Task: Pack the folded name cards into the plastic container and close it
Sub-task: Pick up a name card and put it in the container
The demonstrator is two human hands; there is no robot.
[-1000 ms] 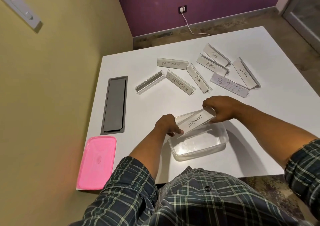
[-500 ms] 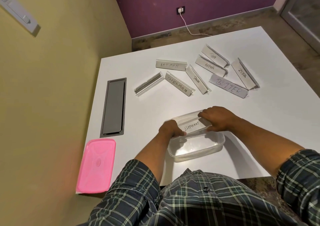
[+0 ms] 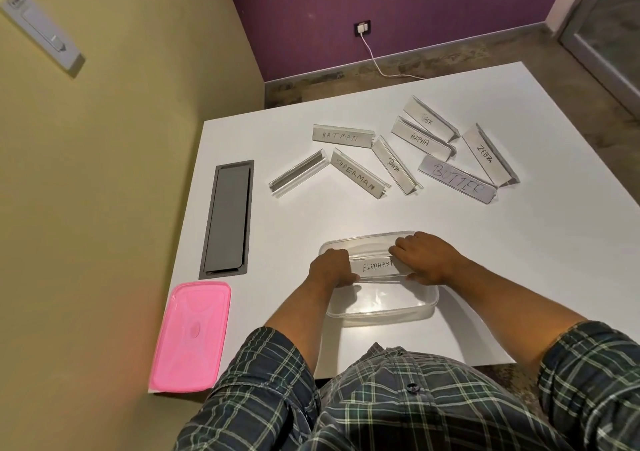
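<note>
Our left hand (image 3: 330, 267) pinches the ELEPHANT card (image 3: 377, 265) at 9 o'clock | right hand (image 3: 427, 260) grips its 3 o'clock end | card inside container (image 3: 381, 307) | lid (image 3: 190, 336) at 8 o'clock on surface (image 3: 485, 243).

Your single head-worn camera looks steeply down and forward from above the near edge of the white table (image 3: 519, 277), close over your plaid shirt (image 3: 398, 405), wide enough to reach the far edge, the yellow wall (image 3: 104, 173) left and the purple wall (image 3: 381, 7) beyond.
</note>
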